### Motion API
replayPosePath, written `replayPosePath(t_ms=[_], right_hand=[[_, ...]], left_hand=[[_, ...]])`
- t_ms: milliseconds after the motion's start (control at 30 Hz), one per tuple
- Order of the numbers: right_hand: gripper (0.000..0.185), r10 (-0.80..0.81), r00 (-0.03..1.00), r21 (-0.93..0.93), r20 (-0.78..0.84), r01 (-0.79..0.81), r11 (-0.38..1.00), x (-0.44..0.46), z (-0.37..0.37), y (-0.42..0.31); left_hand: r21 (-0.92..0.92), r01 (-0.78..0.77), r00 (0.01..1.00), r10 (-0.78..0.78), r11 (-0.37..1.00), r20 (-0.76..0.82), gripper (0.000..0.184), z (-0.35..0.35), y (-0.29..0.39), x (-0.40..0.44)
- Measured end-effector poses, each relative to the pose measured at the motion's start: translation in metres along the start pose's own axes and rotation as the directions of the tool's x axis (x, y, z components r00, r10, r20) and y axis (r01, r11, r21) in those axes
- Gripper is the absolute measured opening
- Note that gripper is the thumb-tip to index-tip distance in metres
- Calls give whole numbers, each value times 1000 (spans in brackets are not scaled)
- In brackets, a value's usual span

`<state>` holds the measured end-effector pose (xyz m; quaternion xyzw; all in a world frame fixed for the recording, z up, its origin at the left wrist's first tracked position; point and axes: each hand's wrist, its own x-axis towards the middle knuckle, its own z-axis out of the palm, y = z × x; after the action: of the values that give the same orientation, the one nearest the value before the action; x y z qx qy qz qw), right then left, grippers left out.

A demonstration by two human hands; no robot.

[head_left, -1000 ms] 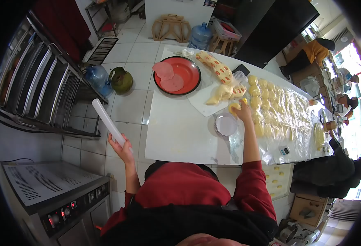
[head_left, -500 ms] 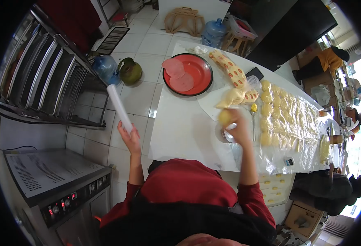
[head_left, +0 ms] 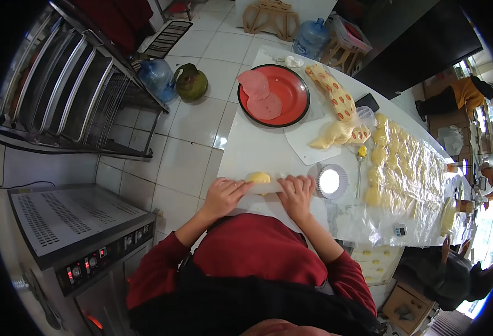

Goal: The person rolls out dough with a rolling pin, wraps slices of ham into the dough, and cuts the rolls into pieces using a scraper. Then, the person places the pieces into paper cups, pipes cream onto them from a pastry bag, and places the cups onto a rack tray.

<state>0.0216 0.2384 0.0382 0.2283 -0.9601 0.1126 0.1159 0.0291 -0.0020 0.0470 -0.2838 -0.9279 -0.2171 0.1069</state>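
Observation:
A white rolling pin (head_left: pixel 265 189) lies crosswise near the table's front edge, pressing on a piece of yellow dough (head_left: pixel 259 177) that shows on its far side. On the pin's left end are the curled fingers of my left hand (head_left: pixel 225 197). My right hand (head_left: pixel 297 196) grips its right end. Just right of that hand stands a stack of white paper baking cups (head_left: pixel 342 182). Plastic sheeting covers rows of dough balls (head_left: pixel 403 162) farther right.
A red plate (head_left: pixel 294 101) with pink ham slices sits at the back, beside a white cutting board (head_left: pixel 302 147) and a printed wrapper (head_left: pixel 336 95). A spoon (head_left: pixel 360 162) and a small timer (head_left: pixel 400 230) lie right. An oven and a tray rack stand left; two people work at right.
My left hand has brought the rolling pin from beside the table down onto it. My right hand has moved left from the baking cups, set the dough down and taken the pin's other end.

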Motion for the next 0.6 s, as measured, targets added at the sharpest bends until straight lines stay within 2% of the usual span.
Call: replayPosePath(t_ms=[33, 100, 200, 233, 333, 400, 500, 567, 600], right_hand=[[58, 22, 997, 1, 72, -22, 1000, -8, 8, 1], [59, 78, 994, 21, 78, -80, 997, -12, 19, -3], [59, 183, 977, 51, 108, -189, 981, 13, 13, -4], [59, 222, 967, 61, 123, -230, 971, 28, 9, -2], [57, 258, 965, -32, -58, -260, 965, 67, 18, 14], [54, 330, 941, 17, -67, -330, 944, 85, 28, 27], [41, 407, 902, 94, -145, -397, 913, 109, 32, 38], [32, 448, 866, 119, -223, -432, 894, 118, 33, 43], [28, 421, 888, 146, -186, -399, 905, 115, 29, 41]], left_hand=[[58, 23, 1000, -23, 998, 6, 52, 11, 0, -4], [173, 66, 997, -70, 983, 18, 57, 24, -1, -5], [92, 264, 946, -276, 960, 167, 62, 23, -7, 17], [141, 262, 945, -284, 955, 163, 63, 25, -12, 29], [258, 280, 940, -318, 925, 121, 64, 31, -31, 71], [293, 324, 934, -354, 900, 55, 64, 32, -43, 97], [125, 418, 883, -370, 900, -289, 50, 38, -63, 126], [46, 478, 865, -461, 877, -195, 33, 31, -71, 130], [9, 507, 853, -500, 862, -147, 26, 26, -74, 131]])
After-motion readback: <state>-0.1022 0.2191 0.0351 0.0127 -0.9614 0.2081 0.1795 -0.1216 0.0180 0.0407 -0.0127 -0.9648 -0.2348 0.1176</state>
